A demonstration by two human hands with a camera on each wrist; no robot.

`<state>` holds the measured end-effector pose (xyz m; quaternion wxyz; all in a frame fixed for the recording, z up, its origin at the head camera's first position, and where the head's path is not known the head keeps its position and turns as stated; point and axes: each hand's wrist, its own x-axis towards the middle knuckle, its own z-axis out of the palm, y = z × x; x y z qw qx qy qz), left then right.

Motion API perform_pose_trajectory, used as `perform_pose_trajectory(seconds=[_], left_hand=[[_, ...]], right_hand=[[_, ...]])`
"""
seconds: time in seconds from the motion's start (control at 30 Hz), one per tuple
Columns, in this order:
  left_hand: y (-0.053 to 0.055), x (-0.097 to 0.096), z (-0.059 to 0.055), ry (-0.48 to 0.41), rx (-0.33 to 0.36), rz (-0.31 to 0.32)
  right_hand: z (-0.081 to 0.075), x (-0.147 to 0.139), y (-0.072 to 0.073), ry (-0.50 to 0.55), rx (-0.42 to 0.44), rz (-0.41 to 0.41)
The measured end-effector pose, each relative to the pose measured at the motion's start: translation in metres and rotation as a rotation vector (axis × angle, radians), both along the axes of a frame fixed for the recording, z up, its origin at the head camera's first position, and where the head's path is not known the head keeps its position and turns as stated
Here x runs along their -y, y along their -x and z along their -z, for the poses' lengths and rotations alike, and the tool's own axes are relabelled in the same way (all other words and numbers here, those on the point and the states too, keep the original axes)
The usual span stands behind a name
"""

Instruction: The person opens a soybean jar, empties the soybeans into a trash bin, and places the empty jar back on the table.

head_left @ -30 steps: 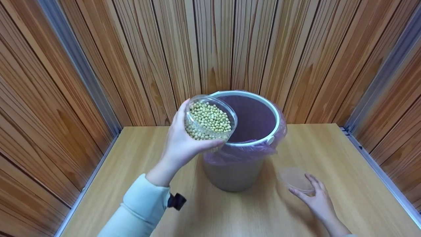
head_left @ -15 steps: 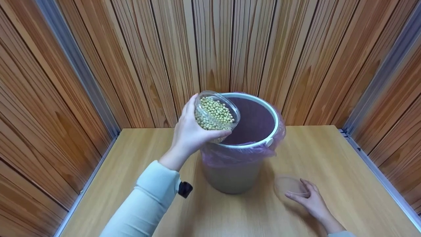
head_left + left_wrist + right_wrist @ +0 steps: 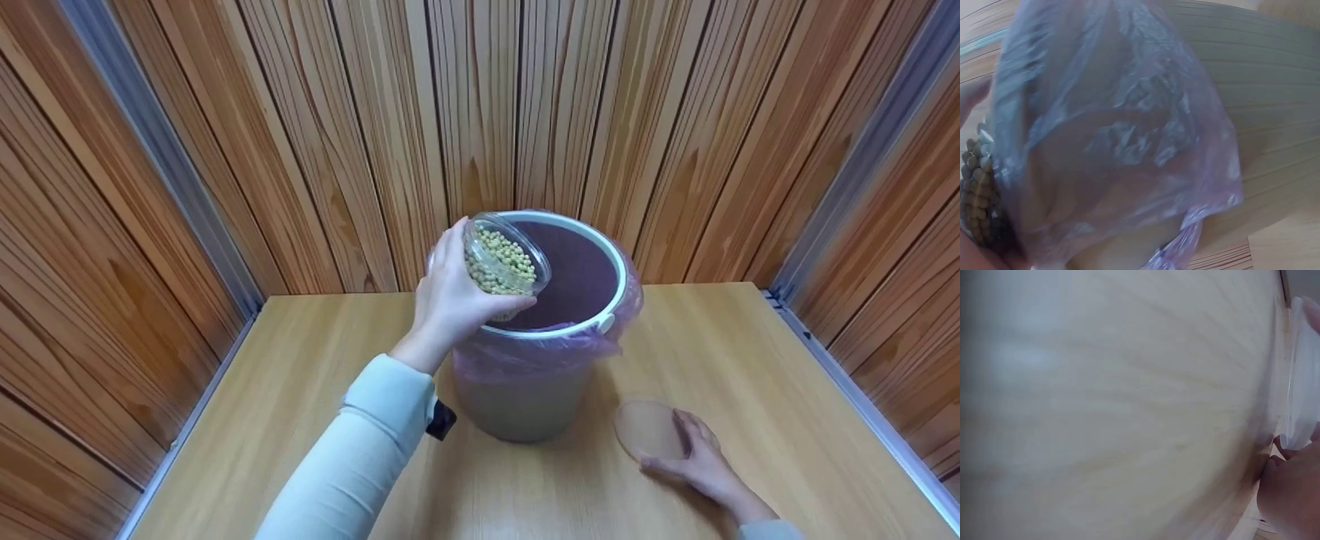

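My left hand [image 3: 450, 296] grips a round clear plastic tub [image 3: 484, 271] over the left side of a bin's rim. The tub leans to the right with its mouth toward the bin. Pale green dried peas or beans [image 3: 508, 255] lie inside it, and several show at the left edge [image 3: 977, 188] of the left wrist view. A purple bin liner [image 3: 532, 356] is folded over the rim of the grey bin [image 3: 525, 412]. At the right, my right hand [image 3: 701, 459] pinches a thin clear round lid [image 3: 649, 429] by its edge, low over the table.
The bin stands on a light wood table [image 3: 322, 352], close to the wood-panelled back wall [image 3: 487, 97]. A white handle pivot [image 3: 606, 322] sticks out from the rim. Grey metal strips [image 3: 862, 390] run along the table's sides.
My left hand has moved right, bringing the tub farther over the bin and tilting it more. My right hand has shifted slightly left and down with the lid, which now lies flatter.
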<state>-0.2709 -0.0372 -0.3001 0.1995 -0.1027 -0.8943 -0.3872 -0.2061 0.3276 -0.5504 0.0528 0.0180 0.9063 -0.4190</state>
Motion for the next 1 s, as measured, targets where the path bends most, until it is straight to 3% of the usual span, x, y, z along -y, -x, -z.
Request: perform_pose_trajectory(seconds=[0.33,0.6,0.87,1.0], left_hand=[[0.009,-0.012,0.013,0.087,-0.011,-0.020],[0.012,-0.013,0.017,0.212,-0.027,-0.059],[0.012,-0.015,0.017,0.245,-0.016,-0.052],[0.012,-0.015,0.017,0.263,-0.027,-0.052]], right_hand=[[0.012,0.003,-0.001,-0.048,-0.090,-0.009],[0.009,0.006,0.002,-0.057,-0.084,-0.009],[-0.008,0.003,0.004,0.023,0.042,-0.041],[-0.023,0.003,0.007,0.097,0.036,-0.038]])
